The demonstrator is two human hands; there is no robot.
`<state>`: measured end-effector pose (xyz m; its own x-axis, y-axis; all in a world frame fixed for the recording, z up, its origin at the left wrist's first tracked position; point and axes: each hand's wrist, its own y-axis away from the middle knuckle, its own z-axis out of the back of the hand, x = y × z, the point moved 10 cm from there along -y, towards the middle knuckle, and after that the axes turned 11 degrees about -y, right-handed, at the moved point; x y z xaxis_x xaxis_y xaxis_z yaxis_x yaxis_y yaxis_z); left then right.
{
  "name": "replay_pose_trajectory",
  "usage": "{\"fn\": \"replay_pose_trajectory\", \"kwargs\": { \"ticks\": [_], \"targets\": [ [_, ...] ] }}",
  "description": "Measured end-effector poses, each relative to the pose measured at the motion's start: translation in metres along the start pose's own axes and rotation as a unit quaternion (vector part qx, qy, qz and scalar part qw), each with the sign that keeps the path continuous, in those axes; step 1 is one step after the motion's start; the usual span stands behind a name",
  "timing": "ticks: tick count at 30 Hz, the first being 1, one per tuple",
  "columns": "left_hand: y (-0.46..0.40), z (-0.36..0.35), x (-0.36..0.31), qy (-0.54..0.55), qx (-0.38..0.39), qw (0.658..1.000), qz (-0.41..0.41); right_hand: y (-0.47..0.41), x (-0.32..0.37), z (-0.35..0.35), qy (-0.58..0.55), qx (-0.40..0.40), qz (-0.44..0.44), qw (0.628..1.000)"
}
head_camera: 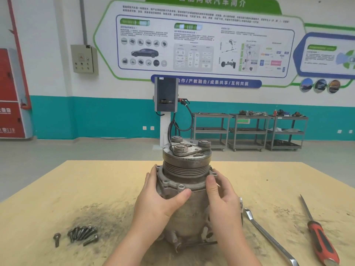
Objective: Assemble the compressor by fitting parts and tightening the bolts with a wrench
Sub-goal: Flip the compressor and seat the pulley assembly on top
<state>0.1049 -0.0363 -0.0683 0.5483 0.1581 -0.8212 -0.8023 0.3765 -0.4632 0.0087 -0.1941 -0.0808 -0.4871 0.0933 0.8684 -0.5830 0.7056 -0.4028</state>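
A grimy metal compressor [189, 214] stands upright on the tan board, its pulley and clutch plate [187, 154] on top. My left hand [159, 198] wraps the left side of the front flange, thumb across the body. On the right side, my right hand [222, 196] grips the same flange. A pile of dark bolts [82, 232] lies at the front left, one bolt [56, 239] apart from it. A silver wrench [269, 237] lies to the right of the compressor.
A red-handled screwdriver [318, 237] lies at the far right of the board [76, 189]. Dark grime stains the board near the bolts. Beyond are open floor, a charging post [166, 95] and grey shelf carts [249, 131] along the wall.
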Motion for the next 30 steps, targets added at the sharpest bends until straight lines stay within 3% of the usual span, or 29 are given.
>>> {"fn": "replay_pose_trajectory", "kwargs": {
  "ticks": [5,12,16,18,24,27,30],
  "targets": [
    [-0.004,0.002,0.004,0.045,0.085,0.995,-0.016,0.004,0.004,-0.001,0.018,-0.022,0.017,0.999],
    [-0.004,0.016,0.02,-0.04,0.031,0.999,-0.012,-0.008,0.004,0.001,-0.021,0.02,0.001,1.0],
    [0.005,0.017,0.024,-0.028,-0.012,1.0,-0.006,0.006,0.009,0.015,-0.004,-0.088,0.059,0.994],
    [0.008,0.017,0.018,-0.068,-0.034,0.997,-0.028,0.018,0.013,0.012,0.012,-0.12,0.096,0.988],
    [0.016,0.011,-0.012,-0.28,-0.064,0.947,-0.142,0.035,0.01,-0.016,0.132,-0.07,0.157,0.976],
    [0.019,0.013,-0.022,-0.344,-0.09,0.923,-0.148,0.037,0.008,-0.014,0.134,-0.09,0.146,0.976],
    [0.019,0.013,-0.022,-0.342,-0.086,0.926,-0.134,0.039,0.01,-0.012,0.129,-0.1,0.143,0.976]
  ]
}}
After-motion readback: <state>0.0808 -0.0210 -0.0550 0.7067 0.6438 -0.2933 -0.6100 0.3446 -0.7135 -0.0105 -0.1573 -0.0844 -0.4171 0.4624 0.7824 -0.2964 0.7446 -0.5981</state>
